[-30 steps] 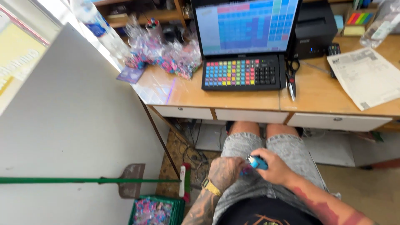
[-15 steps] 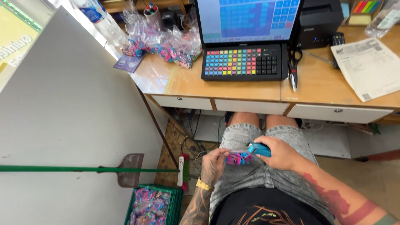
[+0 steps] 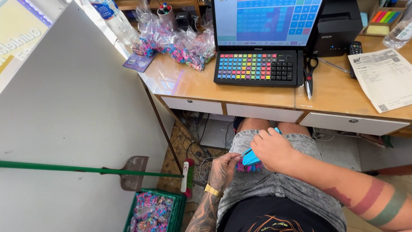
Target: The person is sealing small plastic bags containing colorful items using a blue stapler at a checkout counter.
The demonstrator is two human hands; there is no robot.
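I sit at a wooden desk with both hands on my lap over grey denim shorts. My right hand [image 3: 274, 150] grips a small blue stapler-like tool [image 3: 250, 158], its jaw pressed at a little bag of colourful sweets [image 3: 245, 166]. My left hand [image 3: 223, 171], with a gold watch at the wrist, holds that little bag from below. Most of the bag is hidden by the fingers and the tool.
On the wooden desk [image 3: 257, 93] stand a keyboard with coloured keys [image 3: 256, 67], a touch screen [image 3: 267, 21], scissors [image 3: 309, 75], a paper sheet [image 3: 385, 78] and clear bags of sweets [image 3: 180, 43]. A green crate of sweets [image 3: 152, 212] sits on the floor, a green-handled broom [image 3: 86, 168] beside it.
Both hands have moved a little up my lap toward the desk. The blue tool has tilted down onto the small bag, which the left hand now holds under it.
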